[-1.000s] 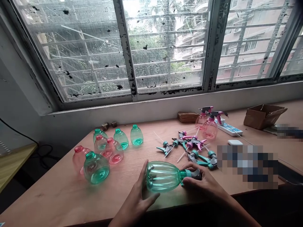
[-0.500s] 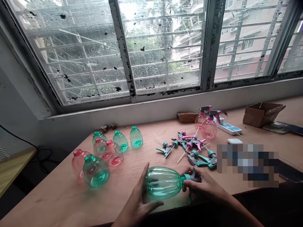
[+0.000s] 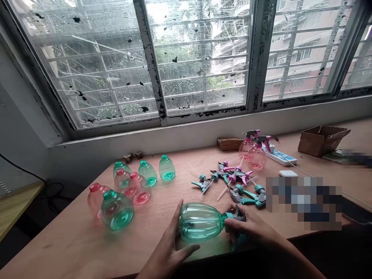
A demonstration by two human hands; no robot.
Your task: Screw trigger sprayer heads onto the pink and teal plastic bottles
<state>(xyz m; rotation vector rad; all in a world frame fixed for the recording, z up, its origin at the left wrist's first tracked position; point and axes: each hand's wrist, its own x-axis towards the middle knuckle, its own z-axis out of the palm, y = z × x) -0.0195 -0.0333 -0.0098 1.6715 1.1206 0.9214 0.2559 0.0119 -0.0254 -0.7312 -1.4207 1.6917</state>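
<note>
A clear green spray bottle (image 3: 201,221) lies sideways in the air over the table's front edge, its base to the left. My right hand (image 3: 247,221) closes round the teal and grey trigger spray head (image 3: 229,216) at the bottle's neck. The head sits on the neck; whether its thread is tight I cannot tell. Around the base, my left hand (image 3: 171,240) is spread, thumb stretched out below and fingers up along the far side. Any touch behind the bottle is hidden. Several loose teal spray heads (image 3: 249,197) and pink spray heads (image 3: 238,176) with dip tubes lie beyond.
At the left stand several open green bottles (image 3: 117,211) and pink bottles (image 3: 141,190). Two pink bottles with spray heads (image 3: 257,157) stand at the back, near a power strip (image 3: 280,155), a white case (image 3: 288,174) and a cardboard box (image 3: 316,143). Blurring hides an area on the right.
The green bottle has risen slightly and turned a little. My right hand has shifted slightly at the spray head, and more of its teal trigger shows below. My left hand stays nearly still.
</note>
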